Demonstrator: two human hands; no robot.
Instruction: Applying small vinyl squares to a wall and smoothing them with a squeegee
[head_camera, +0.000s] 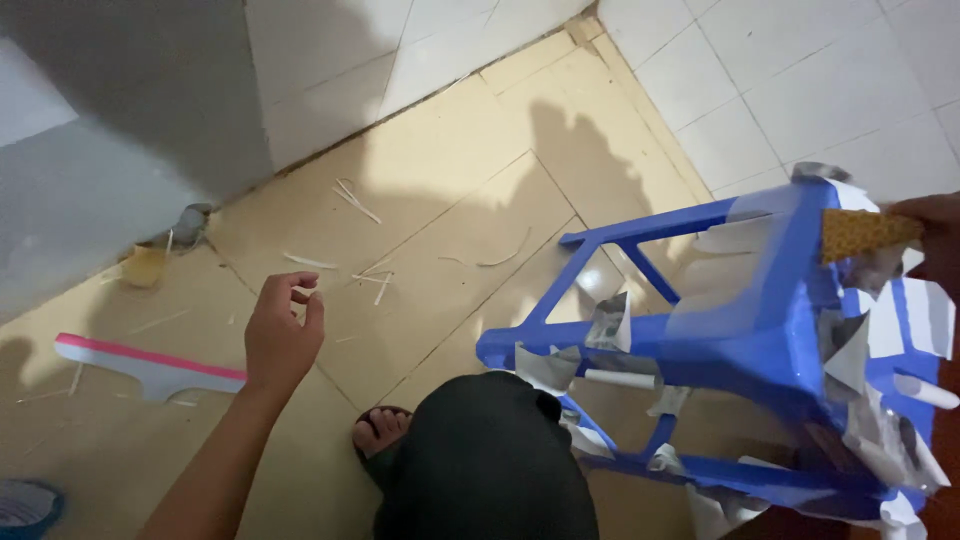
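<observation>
The left hand (281, 333) is stretched out over the tan floor (450, 200), its fingers curled loosely inward and the thumb and forefinger pinched on a thin pale sliver (305, 292); the rest of the hand is narrow, not spread. More pale slivers (372, 283) lie scattered on the floor just beyond its fingertips. Just to the left of its wrist lies a flat white strip with a pink edge (150, 366). The right hand (930, 235) shows only at the right edge, mostly cut off, and holds a yellowish patterned piece (865, 232) against the top of a blue plastic stool (740, 340) that lies tipped on its side. How far its fingers are closed cannot be told. Torn white paper scraps (870, 345) cling to the stool near that hand.
</observation>
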